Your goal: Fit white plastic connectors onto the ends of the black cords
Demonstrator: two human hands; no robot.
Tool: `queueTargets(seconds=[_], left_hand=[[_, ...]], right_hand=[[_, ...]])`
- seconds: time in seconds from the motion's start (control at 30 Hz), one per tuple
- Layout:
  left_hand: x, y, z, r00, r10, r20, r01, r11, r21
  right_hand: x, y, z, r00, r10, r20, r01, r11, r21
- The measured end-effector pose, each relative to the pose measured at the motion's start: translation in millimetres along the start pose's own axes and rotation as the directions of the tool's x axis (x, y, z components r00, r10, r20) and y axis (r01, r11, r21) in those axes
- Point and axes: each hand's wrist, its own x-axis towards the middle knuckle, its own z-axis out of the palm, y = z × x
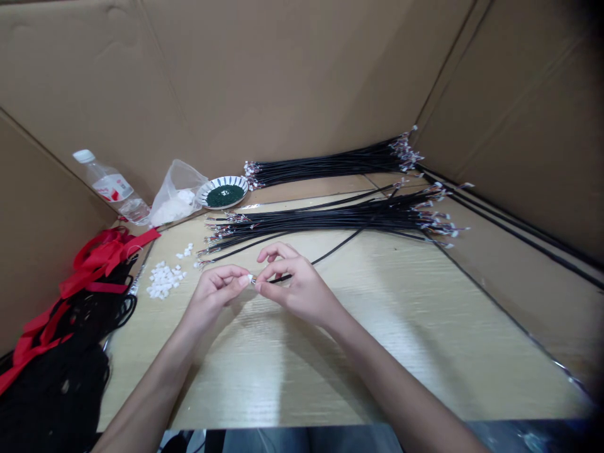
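Between finger and thumb, my left hand pinches a small white connector housing. My right hand is closed on the thin wires at the end of a black cable, right against the housing. From there the cable runs back to the right, over a bundle of black cables with wire ends and small white connectors. Whether the wires sit inside the housing is too small to tell. Left of my hands lies a pile of loose white housings on the wooden table.
Another cable bundle lies at the back by the cardboard wall. A plate of dark green bits, a clear bag and a water bottle stand back left. Red ribbon and black cords cover the left edge.
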Motion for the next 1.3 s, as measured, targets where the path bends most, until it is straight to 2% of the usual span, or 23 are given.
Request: queueTargets(seconds=[0.2, 0.33, 0.53, 0.63, 0.8, 0.97, 1.3], left_hand=[[-0.4, 1.6, 2.0, 0.998, 0.032, -0.050, -0.032, 0.999, 0.012], [-0.5, 1.0, 1.0, 0.999, 0.034, -0.040, -0.034, 0.999, 0.016], [-1.3, 4.1, 3.5, 0.999, -0.012, -0.046, 0.009, 0.998, -0.069], [-1.7, 5.3, 6.1, 0.998, -0.022, -0.061, 0.015, 0.993, -0.113], [-0.5, 1.2, 9.0, 0.997, -0.050, -0.050, 0.038, 0.972, -0.232], [1.6, -3.4, 10.6, 0.994, -0.102, 0.035, 0.108, 0.940, -0.323], [2.2, -4.8, 11.0, 0.992, -0.109, 0.067, 0.125, 0.931, -0.344]], right_hand=[[0.0, 2.0, 0.8, 1.000, -0.020, -0.011, 0.020, 1.000, -0.017], [-0.2, 3.9, 1.3, 0.999, -0.037, -0.019, 0.036, 0.999, -0.037], [-2.1, 3.7, 2.0, 0.972, -0.228, -0.057, 0.217, 0.963, -0.159], [-3.6, 2.4, 4.1, 0.956, -0.284, -0.075, 0.263, 0.941, -0.211], [-5.0, 0.8, 8.6, 0.952, -0.286, -0.105, 0.257, 0.939, -0.227], [-5.5, -1.1, 9.3, 0.956, -0.268, -0.117, 0.236, 0.943, -0.234], [-5.5, -3.3, 6.6, 0.964, -0.240, -0.115, 0.213, 0.954, -0.209]])
